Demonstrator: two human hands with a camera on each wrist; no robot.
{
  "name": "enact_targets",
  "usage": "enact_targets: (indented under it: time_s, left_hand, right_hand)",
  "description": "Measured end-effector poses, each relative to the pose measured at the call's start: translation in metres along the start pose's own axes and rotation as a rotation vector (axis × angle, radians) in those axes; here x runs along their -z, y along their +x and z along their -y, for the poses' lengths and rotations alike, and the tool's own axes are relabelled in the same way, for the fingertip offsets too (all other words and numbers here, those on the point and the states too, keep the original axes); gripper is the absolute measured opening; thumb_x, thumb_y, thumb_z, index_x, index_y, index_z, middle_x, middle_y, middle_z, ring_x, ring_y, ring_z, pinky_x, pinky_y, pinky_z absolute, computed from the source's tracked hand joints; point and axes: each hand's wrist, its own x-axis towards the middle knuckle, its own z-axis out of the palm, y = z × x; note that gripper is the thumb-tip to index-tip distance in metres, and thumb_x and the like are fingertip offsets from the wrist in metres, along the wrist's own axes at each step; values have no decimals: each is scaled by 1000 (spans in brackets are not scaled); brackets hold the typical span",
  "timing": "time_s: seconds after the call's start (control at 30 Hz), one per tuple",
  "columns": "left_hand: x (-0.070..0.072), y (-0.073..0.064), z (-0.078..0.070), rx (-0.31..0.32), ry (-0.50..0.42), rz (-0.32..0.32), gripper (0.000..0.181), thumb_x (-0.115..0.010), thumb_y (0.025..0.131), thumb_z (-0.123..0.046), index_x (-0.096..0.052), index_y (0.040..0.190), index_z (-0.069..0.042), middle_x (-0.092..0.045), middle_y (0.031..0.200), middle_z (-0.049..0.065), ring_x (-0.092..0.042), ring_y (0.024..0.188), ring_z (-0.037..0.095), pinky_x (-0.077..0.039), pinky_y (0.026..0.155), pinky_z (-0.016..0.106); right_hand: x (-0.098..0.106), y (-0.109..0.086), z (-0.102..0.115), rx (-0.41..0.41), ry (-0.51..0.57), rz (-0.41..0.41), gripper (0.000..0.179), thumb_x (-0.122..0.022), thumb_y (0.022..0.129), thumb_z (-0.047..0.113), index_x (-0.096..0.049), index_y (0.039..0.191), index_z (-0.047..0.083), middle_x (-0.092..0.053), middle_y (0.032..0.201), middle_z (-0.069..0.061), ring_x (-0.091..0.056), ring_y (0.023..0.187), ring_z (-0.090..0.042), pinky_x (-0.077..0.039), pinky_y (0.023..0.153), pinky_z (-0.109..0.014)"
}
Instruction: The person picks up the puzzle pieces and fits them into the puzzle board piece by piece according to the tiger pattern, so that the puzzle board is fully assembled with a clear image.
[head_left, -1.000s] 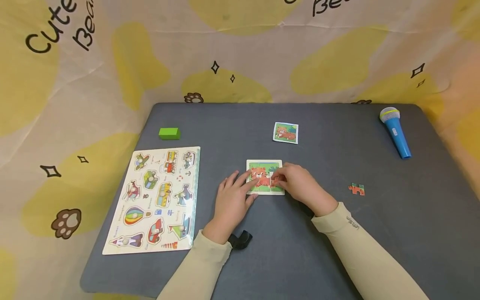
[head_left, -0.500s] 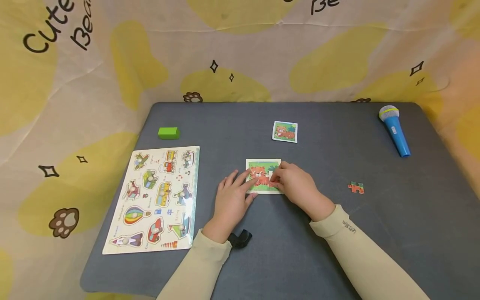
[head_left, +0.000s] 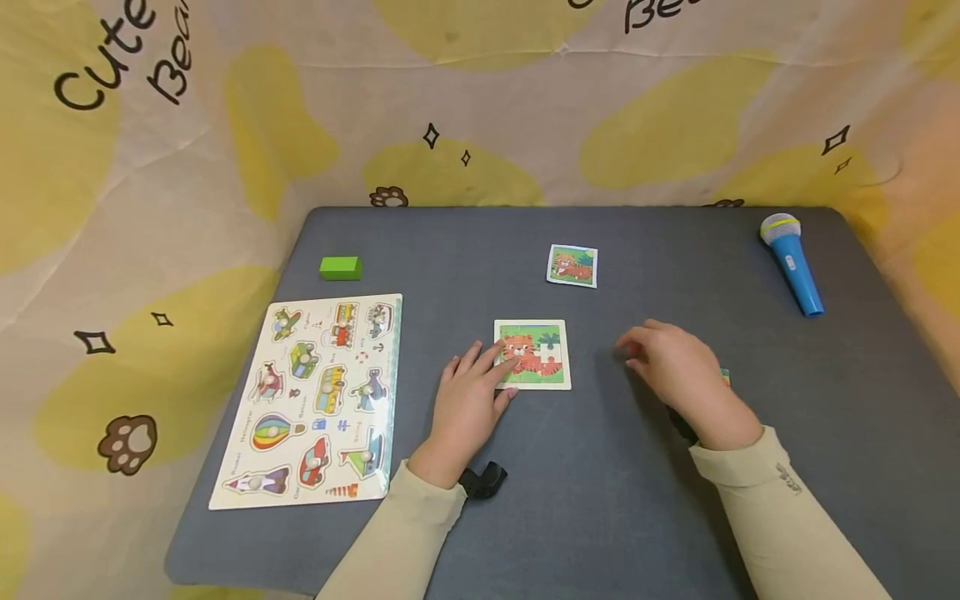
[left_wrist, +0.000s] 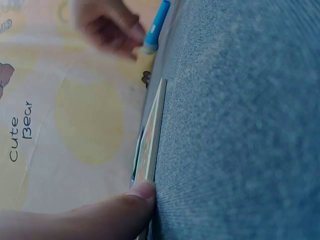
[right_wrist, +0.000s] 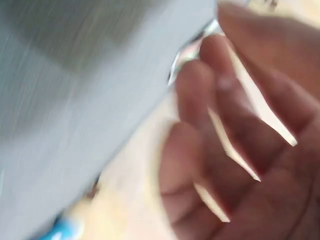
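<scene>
A small square jigsaw puzzle with a tiger picture lies mid-table in the head view; a white gap shows in its right half. My left hand rests on its left side with spread fingers. In the left wrist view, the thumb touches the puzzle's edge. My right hand hovers to the right of the puzzle, fingers loosely bent and nothing held, as the right wrist view of the fingers shows. Behind that hand a loose jigsaw piece is mostly hidden.
A picture card with the same tiger lies beyond the puzzle. On the left are a vehicle peg board and a green block. A blue toy microphone lies at the far right of the grey table.
My right hand has let go of a jigsaw piece at the puzzle's lower right and moved away to the right, now over the loose piece. The left hand stays in place.
</scene>
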Motion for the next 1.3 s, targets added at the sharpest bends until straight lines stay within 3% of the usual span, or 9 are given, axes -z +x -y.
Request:
enact_targets:
  time_s: [0.13, 0.23, 0.4, 0.6, 0.8, 1.0, 1.13, 1.3]
  left_hand:
    - [0, -1, 0, -9, -18, 1, 54, -78, 96, -31, -64, 147, -20, -47, 161, 4, -39, 151, 27, -30, 122, 55]
    - [1, -2, 0, -12, -32, 6, 55, -79, 96, -29, -64, 147, -17, -47, 161, 7, -40, 150, 27, -27, 123, 52]
    - [0, -2, 1, -7, -47, 6, 55, -78, 96, -28, -64, 146, -15, -47, 161, 9, -40, 150, 26, -25, 124, 47]
    - [-1, -2, 2, -5, -66, -4, 54, -78, 96, -27, -64, 146, -14, -46, 161, 8, -40, 151, 25, -27, 124, 45]
    - [-2, -2, 4, -10, -57, -8, 53, -78, 96, -26, -64, 146, -14, -47, 161, 9, -40, 150, 25, -28, 123, 45]
    - [-1, -2, 3, -14, -58, -12, 53, -78, 96, -27, -64, 146, -13, -47, 161, 9, -40, 150, 25, -29, 123, 46]
    - [-1, -1, 1, -19, -64, -13, 54, -78, 96, -27, -64, 146, -14, -47, 161, 9, -40, 151, 25, -29, 123, 46]
    - [-1, 2, 0, -28, -55, -7, 54, -79, 96, -28, -64, 146, -15, -47, 161, 7, -40, 150, 25, -30, 123, 46]
  right_hand:
    - [20, -14, -35, -115, -40, 145, 41, -85, 86, 4, -72, 126, 1, -66, 117, -26, -66, 98, -43, -54, 79, -61]
    - [25, -23, -57, -169, -35, 210, 48, -86, 85, 5, -69, 129, -3, -62, 117, -31, -64, 92, -43, -53, 76, -60]
    - [23, -29, -77, -172, 14, 193, 43, -85, 85, 4, -69, 122, -8, -64, 102, -26, -62, 87, -41, -52, 75, -59]
    - [23, -27, -84, -184, 70, 221, 34, -83, 87, 5, -69, 116, -5, -68, 92, -16, -63, 81, -35, -53, 71, -54]
    - [17, -19, -67, -67, 89, 158, 10, -76, 94, 5, -77, 102, 0, -71, 89, -10, -64, 79, -29, -54, 73, -53]
    - [3, 5, -23, 74, 198, 124, 19, -67, 101, 1, -76, 115, -6, -64, 99, -11, -63, 88, -26, -53, 79, -46]
    - [-6, 23, 3, 95, 271, 143, 20, -70, 99, 2, -77, 119, 2, -67, 94, -2, -61, 82, -19, -52, 75, -39]
    - [-16, 40, 21, 94, 374, 125, 19, -75, 96, 2, -75, 114, 8, -69, 84, 0, -61, 73, -16, -51, 68, -36]
